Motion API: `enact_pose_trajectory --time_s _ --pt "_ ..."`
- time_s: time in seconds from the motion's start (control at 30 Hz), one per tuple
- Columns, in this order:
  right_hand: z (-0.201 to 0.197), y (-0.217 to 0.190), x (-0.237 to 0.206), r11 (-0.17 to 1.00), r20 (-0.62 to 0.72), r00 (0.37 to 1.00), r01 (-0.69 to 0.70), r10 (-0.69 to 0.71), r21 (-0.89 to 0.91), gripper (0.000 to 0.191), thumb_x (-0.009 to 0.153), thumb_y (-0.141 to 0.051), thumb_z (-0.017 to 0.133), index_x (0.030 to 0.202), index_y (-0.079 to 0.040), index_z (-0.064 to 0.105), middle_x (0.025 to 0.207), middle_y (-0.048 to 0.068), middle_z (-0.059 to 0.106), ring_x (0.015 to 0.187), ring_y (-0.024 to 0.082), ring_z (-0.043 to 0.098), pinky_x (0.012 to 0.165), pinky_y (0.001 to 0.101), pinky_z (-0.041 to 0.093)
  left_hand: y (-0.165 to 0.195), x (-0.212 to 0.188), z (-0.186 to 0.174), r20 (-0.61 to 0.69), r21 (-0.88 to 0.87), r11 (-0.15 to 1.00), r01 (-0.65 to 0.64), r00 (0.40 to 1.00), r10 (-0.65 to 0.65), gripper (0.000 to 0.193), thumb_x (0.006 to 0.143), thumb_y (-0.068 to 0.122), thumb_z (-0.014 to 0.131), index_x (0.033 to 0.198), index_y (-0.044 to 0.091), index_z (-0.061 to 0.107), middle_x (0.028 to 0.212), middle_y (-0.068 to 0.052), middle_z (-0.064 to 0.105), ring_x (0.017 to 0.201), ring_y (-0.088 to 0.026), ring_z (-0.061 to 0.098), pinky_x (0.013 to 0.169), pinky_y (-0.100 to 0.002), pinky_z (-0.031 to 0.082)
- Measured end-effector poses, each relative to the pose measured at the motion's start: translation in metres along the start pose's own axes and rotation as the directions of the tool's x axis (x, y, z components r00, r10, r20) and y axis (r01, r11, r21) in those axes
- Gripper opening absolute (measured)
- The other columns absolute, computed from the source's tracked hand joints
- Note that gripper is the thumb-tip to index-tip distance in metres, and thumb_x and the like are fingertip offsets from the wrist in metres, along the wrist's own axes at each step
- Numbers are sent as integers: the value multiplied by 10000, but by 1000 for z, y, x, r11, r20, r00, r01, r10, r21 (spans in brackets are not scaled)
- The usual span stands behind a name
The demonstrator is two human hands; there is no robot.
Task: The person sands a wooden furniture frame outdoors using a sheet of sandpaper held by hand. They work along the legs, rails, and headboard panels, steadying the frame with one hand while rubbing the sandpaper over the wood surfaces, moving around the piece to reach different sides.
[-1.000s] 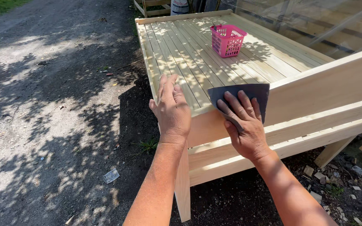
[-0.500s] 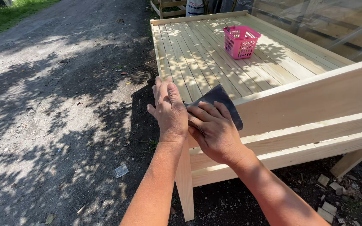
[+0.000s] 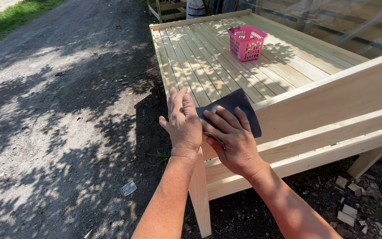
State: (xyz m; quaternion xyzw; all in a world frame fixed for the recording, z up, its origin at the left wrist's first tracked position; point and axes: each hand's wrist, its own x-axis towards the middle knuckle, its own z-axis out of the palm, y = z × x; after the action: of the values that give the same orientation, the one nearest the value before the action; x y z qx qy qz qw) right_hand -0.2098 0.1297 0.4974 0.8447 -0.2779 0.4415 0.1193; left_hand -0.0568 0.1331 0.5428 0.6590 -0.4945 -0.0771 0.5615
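Note:
A dark sheet of sandpaper [image 3: 239, 108] lies folded over the near top rail of a pale wooden frame [image 3: 332, 102], at its left corner. My right hand [image 3: 231, 139] presses flat on the sheet, fingers spread across it. My left hand [image 3: 183, 121] grips the corner of the frame just left of the sheet, its fingers resting on the slatted top and touching my right hand. The lower part of the sheet is hidden under my right hand.
A pink plastic basket [image 3: 246, 43] stands on the slatted deck [image 3: 208, 62] farther back. Gravel ground with tree shadows lies to the left. Wood offcuts [image 3: 350, 208] litter the dirt at the lower right. A white bucket [image 3: 195, 8] stands beyond the deck.
My right hand has slid the sandpaper leftward along the rail to the corner, up against my left hand. The left hand stays on the corner.

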Motion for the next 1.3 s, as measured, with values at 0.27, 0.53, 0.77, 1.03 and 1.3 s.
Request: enact_pose_trajectory --time_s 0.27,0.53,0.77,1.03,1.3 --pt "-77 121 -5 963 -297 924 -265 240 -45 318 1113 -236 540 1394 -164 670 1455 56 618 1477 344 445 1286 576 134 10 6 -8 154 87 992 87 983 -99 597 1019 539 219 1415 228 541 1680 -51 275 1573 -271 174 1208 -639 -92" --pt "-14 8 -4 992 -28 992 -122 121 -27 347 1007 -315 606 1321 -214 714 1358 33 649 1344 301 510 1196 553 236 27 -12 -17 230 276 960 34 968 -101 531 1037 439 283 1241 165 690 1423 -77 632 1464 -226 443 1248 -621 13" --pt "-98 182 -25 979 -126 976 -190 179 -80 271 1081 -252 580 1310 -188 710 1386 0 664 1411 295 496 1263 561 167 42 -14 -21 362 514 858 8 904 -226 472 983 505 448 1162 208 767 1128 -127 743 1128 -351 660 1038 -436 464" --pt "-199 390 -47 948 -228 933 -306 279 -92 233 1176 -268 579 1335 -145 696 1407 129 614 1485 360 449 1318 584 163 59 -38 -16 41 581 786 213 956 -289 477 1064 455 411 1029 144 772 951 -142 812 969 -324 749 1145 -400 376" --pt "-120 276 -35 984 -282 943 -177 178 31 385 1090 -161 536 1455 -179 660 1566 104 557 1575 416 316 1288 620 46 35 -21 -1 -86 658 707 258 959 -270 411 1003 466 491 1003 157 761 1109 -77 743 1108 -352 674 949 -432 523"
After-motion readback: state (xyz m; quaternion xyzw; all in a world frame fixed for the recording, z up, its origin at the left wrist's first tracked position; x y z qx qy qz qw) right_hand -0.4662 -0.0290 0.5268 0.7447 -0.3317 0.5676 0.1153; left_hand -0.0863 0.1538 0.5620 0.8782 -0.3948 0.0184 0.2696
